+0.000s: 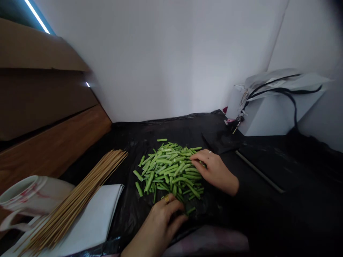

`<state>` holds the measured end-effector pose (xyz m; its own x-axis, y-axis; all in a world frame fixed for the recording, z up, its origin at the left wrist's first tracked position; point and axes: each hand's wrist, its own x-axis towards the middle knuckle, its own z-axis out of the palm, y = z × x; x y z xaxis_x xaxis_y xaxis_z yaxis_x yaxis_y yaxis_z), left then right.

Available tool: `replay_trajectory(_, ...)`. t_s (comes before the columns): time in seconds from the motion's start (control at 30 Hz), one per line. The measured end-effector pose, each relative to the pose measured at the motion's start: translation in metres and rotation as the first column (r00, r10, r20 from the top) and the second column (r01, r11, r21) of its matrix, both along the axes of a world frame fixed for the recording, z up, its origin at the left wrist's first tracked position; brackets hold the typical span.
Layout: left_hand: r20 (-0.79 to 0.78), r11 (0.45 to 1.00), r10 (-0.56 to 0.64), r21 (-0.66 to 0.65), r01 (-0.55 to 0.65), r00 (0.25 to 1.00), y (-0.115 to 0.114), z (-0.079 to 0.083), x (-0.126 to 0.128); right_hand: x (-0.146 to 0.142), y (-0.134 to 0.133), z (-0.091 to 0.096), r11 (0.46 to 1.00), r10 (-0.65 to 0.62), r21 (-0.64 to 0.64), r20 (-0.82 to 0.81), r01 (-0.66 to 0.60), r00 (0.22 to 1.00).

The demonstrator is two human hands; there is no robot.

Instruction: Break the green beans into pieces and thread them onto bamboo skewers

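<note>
A heap of cut green beans (168, 169) was seen lying in the middle of a black plastic sheet (171, 132) spread over the worktop. The left hand (160, 217) was laid at the near edge of the heap, palm down, with its fingers curled onto the closest beans; a gold ring (166, 198) was worn on one finger. Whether a bean was pinched under those fingers could not be told. The right hand (214, 169) was rested on the right side of the heap, its fingers bent loosely over the beans; whether anything was gripped there could not be told either.

To the left of the beans, a bundle of wooden skewers (80, 200) was laid slantwise, partly across a folded white sheet (99, 217). A white bag (273, 103) with black handles was stood by the wall at the far right, well apart from both hands.
</note>
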<state>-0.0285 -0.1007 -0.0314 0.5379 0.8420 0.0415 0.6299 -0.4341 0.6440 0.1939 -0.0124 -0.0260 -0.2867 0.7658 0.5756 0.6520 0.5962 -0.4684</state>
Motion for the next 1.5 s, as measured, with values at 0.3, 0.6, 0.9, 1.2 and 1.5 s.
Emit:
replay_trajectory(0.3, -0.014, 0.992, -0.064, 0.104, 0.065, 0.998, -0.004, -0.017, -0.001, 0.023, -0.042, -0.016, 0.944, 0.257, -0.253, 0.171, -0.21, 0.951)
replay_trajectory(0.6, 0.129, 0.995, -0.027, 0.101, 0.014, 0.991, 0.002, 0.001, -0.008, 0.016, -0.045, -0.02, 0.965, 0.263, -0.119, 0.474, -0.235, 0.84)
replay_trajectory(0.9, -0.024, 0.976, 0.014, 0.219, -0.008, 1.0, 0.017, -0.001, 0.013, 0.025, -0.05, -0.019, 0.959, 0.235, -0.231, 0.309, -0.168, 0.921)
replay_trajectory(1.2, -0.249, 0.939, 0.107, 0.343, -0.015, 0.963, 0.012, -0.015, 0.027, 0.019, -0.076, -0.015, 0.896, 0.259, -0.42, 0.231, -0.144, 0.938)
replay_trajectory(1.5, -0.07, 0.982, 0.021, 0.188, -0.007, 0.997, 0.015, -0.008, 0.02, 0.01, -0.077, -0.022, 0.945, 0.177, -0.324, 0.367, -0.053, 0.913)
